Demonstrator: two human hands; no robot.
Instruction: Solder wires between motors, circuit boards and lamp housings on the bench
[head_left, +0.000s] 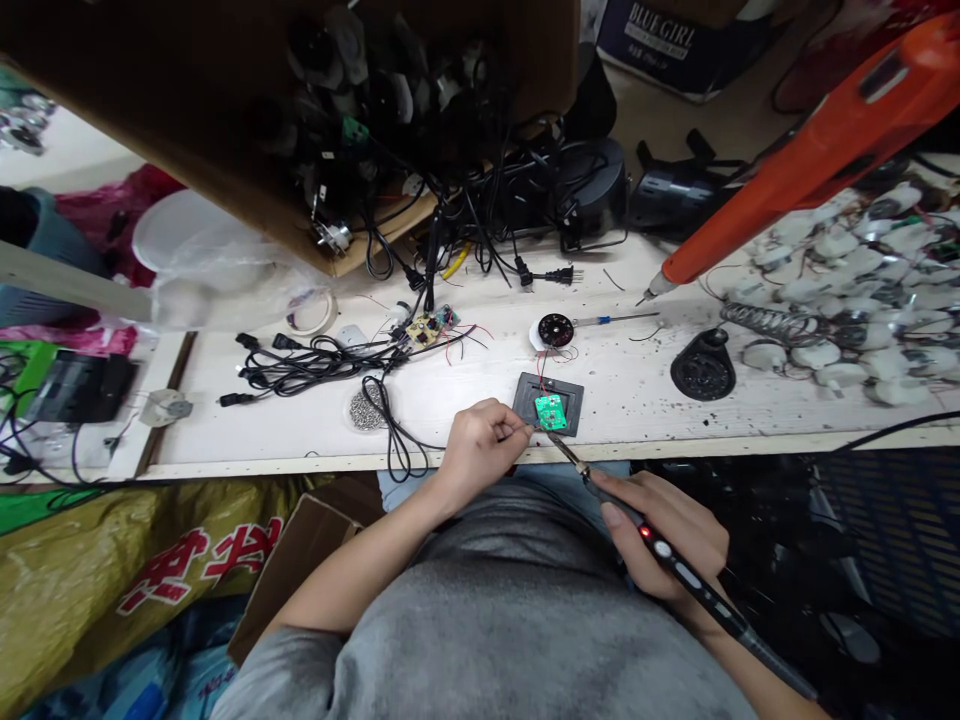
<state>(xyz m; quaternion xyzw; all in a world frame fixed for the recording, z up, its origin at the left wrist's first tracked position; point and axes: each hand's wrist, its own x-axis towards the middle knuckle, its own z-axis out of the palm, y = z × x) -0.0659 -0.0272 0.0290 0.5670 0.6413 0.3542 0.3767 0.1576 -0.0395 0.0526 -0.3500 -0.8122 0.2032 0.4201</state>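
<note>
My right hand [660,530] grips a soldering iron [686,575] with a lit red light. The iron's tip reaches the lower edge of a small green circuit board [551,412]. The board lies on a dark square plate [573,400] near the bench's front edge. My left hand [484,440] is closed in a pinch just left of the board, on what looks like a thin wire. A black cord [409,437] runs up to that hand, and its end is hidden there. Red wires lead from the board to a round black-and-white part [556,331] behind it.
An orange electric screwdriver [795,170] hangs at the right, above many white motors [832,340]. A blue-handled screwdriver [615,319], a black round cover [703,365], a dish of metal wool [367,408] and bundled plug cords [315,370] lie on the bench. A cardboard box [187,110] holds cabled parts.
</note>
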